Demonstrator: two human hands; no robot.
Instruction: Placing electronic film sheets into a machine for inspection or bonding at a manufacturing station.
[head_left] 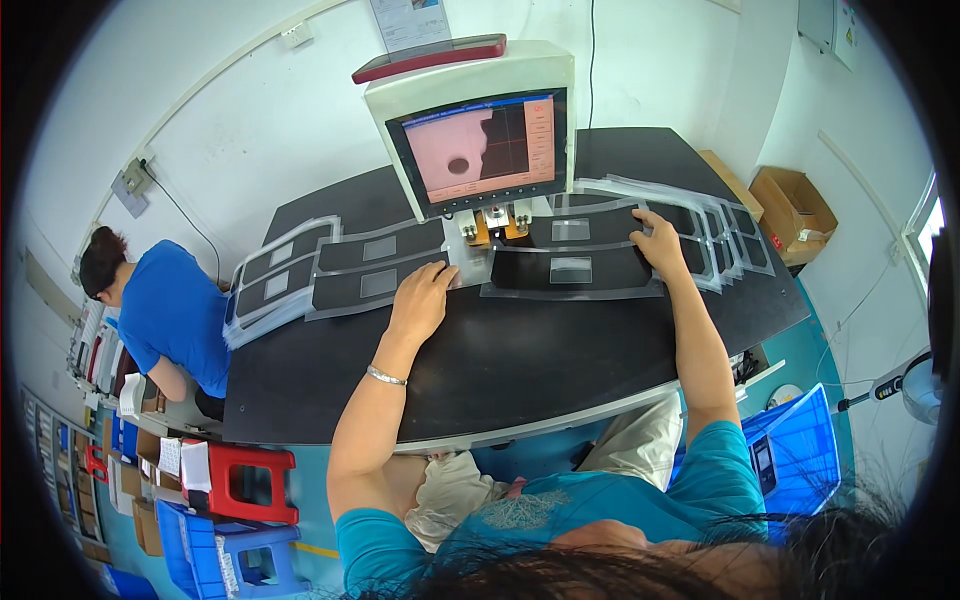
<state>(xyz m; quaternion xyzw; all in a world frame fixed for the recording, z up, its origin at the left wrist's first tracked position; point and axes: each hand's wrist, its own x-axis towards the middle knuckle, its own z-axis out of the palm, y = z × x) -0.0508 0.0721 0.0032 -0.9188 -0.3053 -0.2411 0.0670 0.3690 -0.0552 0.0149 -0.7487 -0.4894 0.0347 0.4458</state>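
Note:
In front of the machine [490, 235], my left hand [422, 298] lies with its fingers stretched forward over the right end of a clear plastic sheet [345, 290]. This sheet has small rectangular windows. To the right of the machine, a similar clear plastic sheet [520, 291] lies on the black table [540, 350]. My right hand [660, 245] grips this one at its right edge, index finger and thumb curled against it. The machine's screen [480, 150] shows a magnified pink shape with a dark round hole beside a dark area with red lines.
Stacks of similar sheets lie at the left [262, 312] and right [715, 235] of the table. A person in blue [180, 310] works at the far left. Stools stand on the floor, one red [255, 485]. Right of the table are a cardboard box [790, 215] and a blue crate [805, 450].

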